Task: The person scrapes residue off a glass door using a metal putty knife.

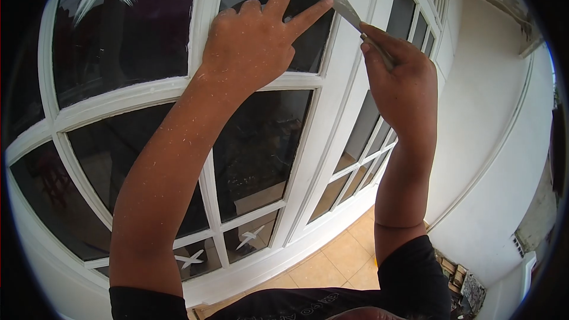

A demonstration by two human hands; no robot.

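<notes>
Figure: scraping at the glazing of a white-painted French door. The right hand (403,83), at 2 o'clock in the view, has its fingers clamped on the handle of a putty knife (339,1); the flat, grey metal blade, smeared with white, runs up toward 12 o'clock, and its tip lies against the dark glass pane (261,148) beside the vertical door stile (341,83). The left hand (252,44), at 11 o'clock, rests on the curved white muntin (118,98); 2 of its fingers are spread apart, the forefinger extended so that its tip touches the blade, the others curled.

Step in hand, as judged: the blade is being steadied and pressed at the pane's edge, the forefinger adding pressure. The next move seems to call for a shallow blade angle and an even stroke along the frame, so that the steel edge does not score the glass.

Materials: the glass is smooth, dark and reflective, with white X-shaped marks (249,237) on the lower panes at 7 o'clock; the frame paint is glossy; the floor tiles (332,261) at 6 o'clock are matt beige squares; both forearms carry fine white flecks.
</notes>
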